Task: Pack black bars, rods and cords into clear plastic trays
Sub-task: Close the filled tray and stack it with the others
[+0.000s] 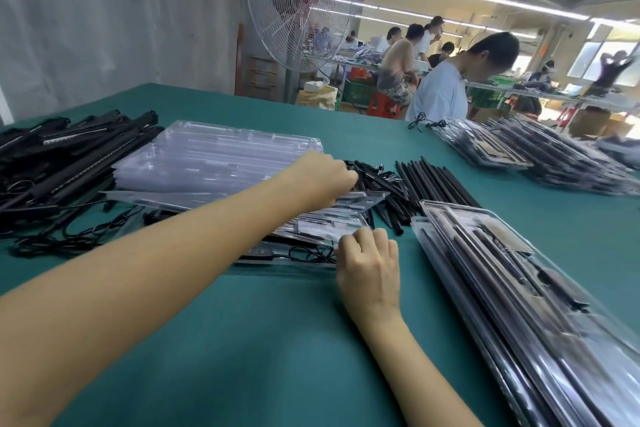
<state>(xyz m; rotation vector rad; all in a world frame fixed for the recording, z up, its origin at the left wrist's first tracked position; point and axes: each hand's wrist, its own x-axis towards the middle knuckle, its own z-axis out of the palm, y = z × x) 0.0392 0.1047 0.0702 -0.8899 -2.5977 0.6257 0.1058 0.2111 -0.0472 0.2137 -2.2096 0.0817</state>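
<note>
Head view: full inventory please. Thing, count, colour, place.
table: one, green, under everything
bars: pile, black, far left
cords: tangle, black, near left
empty trays: stack, clear, left of centre
tray: one, clear, partly filled, centre, under both hands
small parts: pile, black, centre, beyond the tray
rods: a row, black, right of the small parts
packed trays: overlapping pile near right, more stacks far right, clear with black contents
fan: one, white, behind the table
people: several, background
left hand: at the small parts, fingers curled, grip hidden
right hand: holds the tray's near edge
</note>
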